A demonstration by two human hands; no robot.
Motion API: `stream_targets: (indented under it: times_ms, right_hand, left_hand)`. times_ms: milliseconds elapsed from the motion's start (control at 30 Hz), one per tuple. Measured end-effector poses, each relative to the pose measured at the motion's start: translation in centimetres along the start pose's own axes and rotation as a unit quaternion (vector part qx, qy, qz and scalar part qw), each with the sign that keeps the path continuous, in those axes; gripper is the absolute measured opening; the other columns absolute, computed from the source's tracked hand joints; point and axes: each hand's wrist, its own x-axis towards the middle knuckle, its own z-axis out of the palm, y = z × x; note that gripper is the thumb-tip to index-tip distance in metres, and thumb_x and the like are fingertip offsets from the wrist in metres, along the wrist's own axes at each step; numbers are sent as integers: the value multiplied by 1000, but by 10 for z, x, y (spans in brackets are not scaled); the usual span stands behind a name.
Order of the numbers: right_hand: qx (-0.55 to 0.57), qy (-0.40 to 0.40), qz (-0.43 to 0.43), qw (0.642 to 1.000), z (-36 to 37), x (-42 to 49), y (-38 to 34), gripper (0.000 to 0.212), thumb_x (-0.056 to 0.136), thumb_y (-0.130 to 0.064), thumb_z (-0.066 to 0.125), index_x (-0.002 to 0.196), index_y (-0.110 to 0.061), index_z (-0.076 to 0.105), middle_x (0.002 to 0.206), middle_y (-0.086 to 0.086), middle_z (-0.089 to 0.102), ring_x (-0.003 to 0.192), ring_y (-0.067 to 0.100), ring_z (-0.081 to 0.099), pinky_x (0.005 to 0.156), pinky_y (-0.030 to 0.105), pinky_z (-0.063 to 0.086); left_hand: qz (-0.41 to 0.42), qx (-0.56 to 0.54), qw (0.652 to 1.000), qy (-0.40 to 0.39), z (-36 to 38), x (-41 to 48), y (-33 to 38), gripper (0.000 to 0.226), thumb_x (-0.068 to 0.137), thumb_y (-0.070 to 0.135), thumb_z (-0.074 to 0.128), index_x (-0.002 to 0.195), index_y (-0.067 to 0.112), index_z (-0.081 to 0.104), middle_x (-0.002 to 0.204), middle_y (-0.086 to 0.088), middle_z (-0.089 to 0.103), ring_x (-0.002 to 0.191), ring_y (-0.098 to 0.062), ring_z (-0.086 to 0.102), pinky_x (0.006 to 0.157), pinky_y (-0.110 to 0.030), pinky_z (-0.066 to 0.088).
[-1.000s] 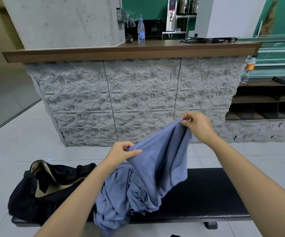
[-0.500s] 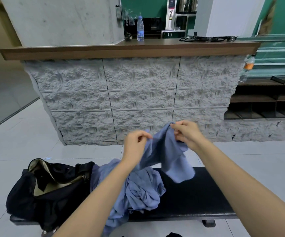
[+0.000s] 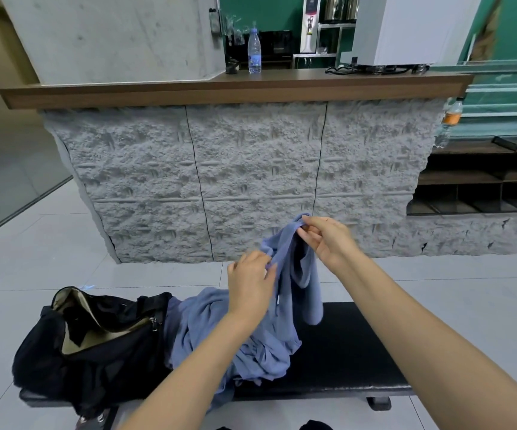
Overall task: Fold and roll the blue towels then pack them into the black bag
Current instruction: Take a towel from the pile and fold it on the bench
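A pale tiled floor [image 3: 33, 259] is spread across the room. On its far side a long counter [image 3: 251, 181] is faced in rough grey stone and topped with a brown wooden ledge [image 3: 235, 90]. Dark open shelves [image 3: 484, 187] are set to the right of the counter. A black padded bench [image 3: 344, 352] is laid across the near part of the scene.

At the left end of the bench a black bag [image 3: 95, 352] is slumped with its mouth gaping and a tan lining shown. Just to its right, touching it, a heap of blue towels [image 3: 201, 327] is piled on the bench and spills over the near edge.

One blue towel [image 3: 294, 268] is held up above the heap, with its lower part draped down to the bench. Its top edge is pinched between the thumb and fingertips of the right hand [image 3: 328, 240], the higher and farther of the two. A lower fold is gripped in the curled fingers of the left hand [image 3: 251, 283], nearer and to the left.

A clear water bottle [image 3: 254, 52] is stood on the ledge, and a bottle with an orange label [image 3: 451, 119] is placed at the counter's right end
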Motion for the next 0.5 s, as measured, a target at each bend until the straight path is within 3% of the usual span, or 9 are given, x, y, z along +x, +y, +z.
stream_targets:
  times_ms: [133,233,367,433,500]
  right_hand:
    - [-38,-1,4,999,-20,7,-8,17,86,-2,64,73,-6,53,54,4,62,59,16,66,60,26,59]
    - [-204,33,-45,977,-46,16,-14,23,87,-8,65,69,-11,51,64,5,55,64,16,56,56,23,56]
    - [-502,64,-173,845,-79,27,-18,24,85,-8,67,66,-13,53,65,3,56,70,22,54,64,34,45]
    - [-591,36,-190,783,-86,26,-13,20,84,-4,65,71,-13,53,66,2,56,70,23,53,58,28,41]
    - [-644,12,-205,736,-92,26,-5,18,82,2,61,75,-12,52,70,8,58,69,27,54,58,31,41]
  left_hand:
    - [-54,-150,987,36,-14,12,-22,14,84,-5,59,82,6,69,82,-3,64,75,-21,57,70,-33,44]
    - [-109,-211,969,64,-35,31,-40,23,81,-12,54,86,3,71,83,-5,66,77,-21,57,70,-28,45]
    - [-143,-227,960,85,-60,50,-56,21,87,-2,54,90,7,72,82,-10,69,72,-17,55,68,-34,43]
    - [-128,-216,964,87,-72,55,-52,21,86,-4,53,89,4,72,81,-6,67,73,-17,55,69,-32,42]
    - [-109,-190,971,93,-81,58,-46,22,85,-6,52,91,3,72,84,-2,65,77,-17,56,70,-29,41]
